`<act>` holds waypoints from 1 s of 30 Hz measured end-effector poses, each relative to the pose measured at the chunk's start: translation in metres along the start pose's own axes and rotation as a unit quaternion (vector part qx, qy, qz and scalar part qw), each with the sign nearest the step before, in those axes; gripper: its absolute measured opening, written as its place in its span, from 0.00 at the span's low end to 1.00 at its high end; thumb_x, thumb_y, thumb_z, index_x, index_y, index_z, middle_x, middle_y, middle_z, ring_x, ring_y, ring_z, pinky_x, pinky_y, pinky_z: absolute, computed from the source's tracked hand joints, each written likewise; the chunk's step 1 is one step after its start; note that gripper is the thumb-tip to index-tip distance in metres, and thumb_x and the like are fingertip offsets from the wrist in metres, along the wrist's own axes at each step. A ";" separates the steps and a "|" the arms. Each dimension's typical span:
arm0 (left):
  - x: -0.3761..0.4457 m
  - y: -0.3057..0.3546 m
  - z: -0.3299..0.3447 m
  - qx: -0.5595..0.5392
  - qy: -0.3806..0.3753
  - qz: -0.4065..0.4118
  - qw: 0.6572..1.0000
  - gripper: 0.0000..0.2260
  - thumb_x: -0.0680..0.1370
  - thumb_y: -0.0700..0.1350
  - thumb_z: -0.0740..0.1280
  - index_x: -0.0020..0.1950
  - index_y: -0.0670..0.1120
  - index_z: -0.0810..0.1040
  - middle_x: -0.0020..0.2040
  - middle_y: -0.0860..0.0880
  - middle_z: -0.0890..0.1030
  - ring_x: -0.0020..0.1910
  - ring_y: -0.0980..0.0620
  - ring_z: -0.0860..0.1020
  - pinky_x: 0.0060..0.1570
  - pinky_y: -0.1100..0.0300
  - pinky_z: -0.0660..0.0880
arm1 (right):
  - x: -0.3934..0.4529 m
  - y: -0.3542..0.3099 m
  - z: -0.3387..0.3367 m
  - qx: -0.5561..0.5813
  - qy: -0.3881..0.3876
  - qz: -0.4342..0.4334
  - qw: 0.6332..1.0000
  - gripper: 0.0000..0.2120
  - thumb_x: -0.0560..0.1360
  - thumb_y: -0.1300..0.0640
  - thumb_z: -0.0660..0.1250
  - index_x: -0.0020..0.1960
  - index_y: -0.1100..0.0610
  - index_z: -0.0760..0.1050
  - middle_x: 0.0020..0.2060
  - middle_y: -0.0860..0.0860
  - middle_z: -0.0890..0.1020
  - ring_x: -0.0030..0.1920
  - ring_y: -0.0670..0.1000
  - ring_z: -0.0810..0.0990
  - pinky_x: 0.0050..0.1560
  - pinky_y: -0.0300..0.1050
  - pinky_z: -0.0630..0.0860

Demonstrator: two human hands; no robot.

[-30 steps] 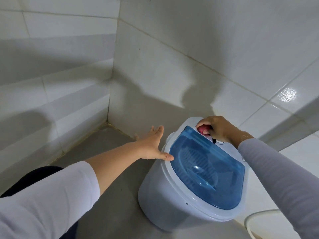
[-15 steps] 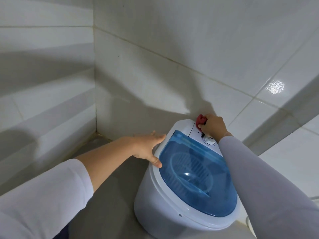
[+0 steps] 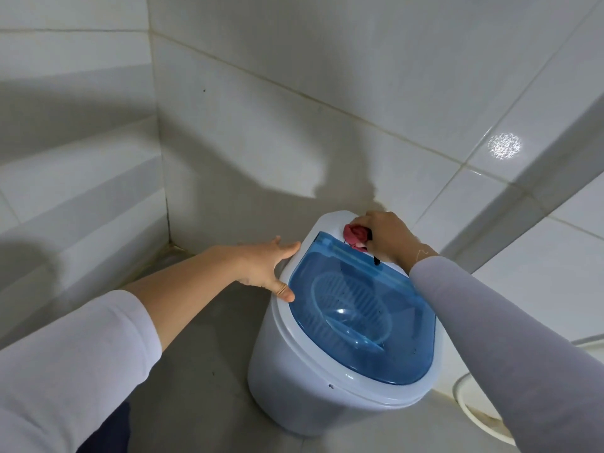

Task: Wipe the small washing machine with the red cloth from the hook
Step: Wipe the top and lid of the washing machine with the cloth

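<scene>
A small white washing machine (image 3: 294,380) with a clear blue lid (image 3: 359,325) stands on the grey floor by the tiled wall. My right hand (image 3: 387,237) is closed on a bunched red cloth (image 3: 354,235) and presses it on the white control panel behind the lid. My left hand (image 3: 266,266) rests on the machine's left rim, fingers spread, thumb on the rim next to the lid. Most of the cloth is hidden under my right fingers.
White tiled walls meet in a corner (image 3: 170,237) at the left behind the machine. A white hose (image 3: 474,416) curves on the floor at the lower right. Bare grey floor (image 3: 202,354) lies to the machine's left.
My right hand has slid the cloth along the back panel, out to the rear edge and back toward the lid's hinge. My left hand has settled flatter on the left rim.
</scene>
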State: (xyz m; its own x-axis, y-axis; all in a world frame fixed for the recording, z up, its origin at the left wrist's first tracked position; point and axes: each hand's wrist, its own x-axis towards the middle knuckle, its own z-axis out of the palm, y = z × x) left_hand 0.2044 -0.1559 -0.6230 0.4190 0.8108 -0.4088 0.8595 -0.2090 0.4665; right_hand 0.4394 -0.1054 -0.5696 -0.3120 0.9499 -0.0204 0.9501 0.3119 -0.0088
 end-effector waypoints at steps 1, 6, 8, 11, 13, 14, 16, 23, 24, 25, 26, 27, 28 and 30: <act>0.000 0.000 0.000 0.001 -0.001 -0.002 1.000 0.50 0.67 0.62 0.72 0.76 0.59 0.39 0.78 0.48 0.39 0.78 0.46 0.45 0.74 0.41 0.48 | -0.002 0.001 0.000 -0.006 -0.006 -0.018 1.000 0.15 0.71 0.65 0.63 0.54 0.55 0.79 0.48 0.56 0.79 0.49 0.58 0.77 0.49 0.49 0.74; -0.002 0.001 0.000 0.012 0.001 -0.007 1.000 0.49 0.67 0.63 0.71 0.76 0.59 0.40 0.78 0.48 0.39 0.78 0.45 0.46 0.74 0.40 0.47 | -0.010 0.003 -0.006 -0.048 -0.046 -0.089 0.994 0.17 0.70 0.69 0.62 0.55 0.57 0.79 0.50 0.56 0.79 0.53 0.57 0.75 0.49 0.43 0.69; -0.004 0.003 -0.001 0.015 0.002 -0.005 1.000 0.49 0.68 0.63 0.71 0.76 0.59 0.40 0.78 0.48 0.40 0.78 0.45 0.46 0.74 0.40 0.48 | -0.007 0.002 -0.012 -0.072 -0.085 -0.100 0.989 0.16 0.71 0.67 0.63 0.57 0.57 0.78 0.51 0.54 0.79 0.55 0.56 0.76 0.49 0.41 0.68; -0.003 0.006 -0.004 0.031 -0.003 0.005 0.999 0.50 0.68 0.62 0.71 0.76 0.59 0.39 0.78 0.48 0.39 0.78 0.45 0.44 0.74 0.39 0.46 | -0.001 0.005 -0.026 -0.027 -0.082 -0.069 0.994 0.19 0.71 0.69 0.62 0.59 0.56 0.77 0.55 0.53 0.80 0.58 0.56 0.76 0.52 0.40 0.69; -0.001 0.008 -0.011 0.026 -0.012 0.017 0.999 0.50 0.68 0.61 0.73 0.76 0.58 0.39 0.78 0.48 0.39 0.77 0.47 0.43 0.75 0.41 0.46 | 0.003 0.016 -0.036 0.063 0.011 -0.018 0.998 0.20 0.71 0.70 0.61 0.60 0.56 0.76 0.57 0.54 0.80 0.58 0.56 0.76 0.53 0.40 0.68; 0.001 0.009 -0.015 0.022 -0.014 0.023 0.999 0.51 0.67 0.59 0.73 0.77 0.57 0.39 0.78 0.48 0.39 0.77 0.47 0.43 0.75 0.44 0.47 | 0.004 0.022 -0.041 0.095 0.060 0.003 0.994 0.20 0.71 0.70 0.62 0.60 0.56 0.76 0.56 0.54 0.81 0.57 0.56 0.76 0.53 0.39 0.66; 0.005 0.013 -0.021 0.036 -0.012 0.030 0.999 0.52 0.67 0.57 0.75 0.77 0.55 0.39 0.78 0.48 0.39 0.77 0.48 0.42 0.76 0.48 0.47 | 0.008 0.036 -0.048 0.112 0.105 0.022 0.988 0.19 0.72 0.69 0.63 0.60 0.56 0.76 0.55 0.55 0.81 0.54 0.55 0.77 0.51 0.38 0.65; 0.019 0.018 -0.024 0.093 -0.031 0.035 0.995 0.55 0.66 0.54 0.76 0.77 0.54 0.37 0.78 0.48 0.37 0.77 0.50 0.41 0.75 0.49 0.46 | 0.028 0.043 -0.042 0.080 0.014 0.006 0.997 0.20 0.70 0.68 0.64 0.58 0.51 0.75 0.53 0.54 0.81 0.51 0.55 0.77 0.49 0.42 0.69; 0.020 0.018 -0.023 0.098 -0.031 0.034 0.994 0.55 0.66 0.55 0.77 0.77 0.54 0.37 0.78 0.48 0.37 0.77 0.50 0.41 0.75 0.49 0.46 | 0.030 0.042 -0.036 0.075 0.004 -0.002 0.997 0.20 0.70 0.69 0.63 0.57 0.51 0.76 0.53 0.54 0.81 0.53 0.56 0.77 0.50 0.42 0.70; 0.022 0.016 -0.023 0.105 -0.030 0.034 0.993 0.56 0.65 0.55 0.77 0.77 0.54 0.36 0.78 0.48 0.38 0.77 0.50 0.40 0.75 0.48 0.45 | 0.031 0.041 -0.031 0.069 -0.005 -0.007 0.998 0.20 0.70 0.69 0.62 0.56 0.51 0.77 0.54 0.53 0.81 0.55 0.56 0.77 0.53 0.42 0.71; 0.023 0.016 -0.023 0.110 -0.032 0.033 0.993 0.56 0.65 0.55 0.77 0.76 0.54 0.36 0.78 0.49 0.38 0.77 0.51 0.39 0.75 0.46 0.43 | 0.031 0.041 -0.026 0.061 -0.013 -0.009 0.998 0.20 0.70 0.69 0.62 0.57 0.52 0.78 0.55 0.53 0.81 0.56 0.55 0.77 0.54 0.42 0.71; 0.023 0.016 -0.022 0.115 -0.035 0.030 0.992 0.57 0.65 0.56 0.77 0.76 0.54 0.36 0.78 0.49 0.38 0.77 0.51 0.38 0.74 0.43 0.41 | 0.031 0.041 -0.022 0.056 -0.021 -0.007 0.998 0.21 0.70 0.70 0.61 0.57 0.53 0.78 0.56 0.53 0.80 0.57 0.55 0.77 0.55 0.42 0.72; 0.024 0.018 -0.022 0.120 -0.037 0.028 0.992 0.57 0.65 0.56 0.77 0.76 0.54 0.36 0.78 0.49 0.38 0.76 0.51 0.37 0.74 0.41 0.40 | 0.030 0.042 -0.018 0.054 -0.023 -0.003 0.998 0.22 0.70 0.71 0.59 0.57 0.53 0.78 0.56 0.53 0.80 0.57 0.55 0.77 0.54 0.42 0.72; 0.022 0.020 -0.023 0.130 -0.040 0.020 0.991 0.56 0.65 0.56 0.76 0.76 0.54 0.36 0.78 0.49 0.38 0.77 0.51 0.38 0.73 0.40 0.40 | 0.028 0.043 -0.015 0.044 -0.021 0.000 0.999 0.24 0.70 0.73 0.57 0.58 0.53 0.78 0.56 0.53 0.79 0.57 0.55 0.76 0.53 0.43 0.74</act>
State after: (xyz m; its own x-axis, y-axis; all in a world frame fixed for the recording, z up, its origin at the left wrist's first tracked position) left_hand 0.2243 -0.1293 -0.6044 0.4672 0.7551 -0.4600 0.8837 -0.3817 0.2709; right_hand 0.4711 -0.0653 -0.5558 -0.3136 0.9475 -0.0621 0.9467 0.3070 -0.0972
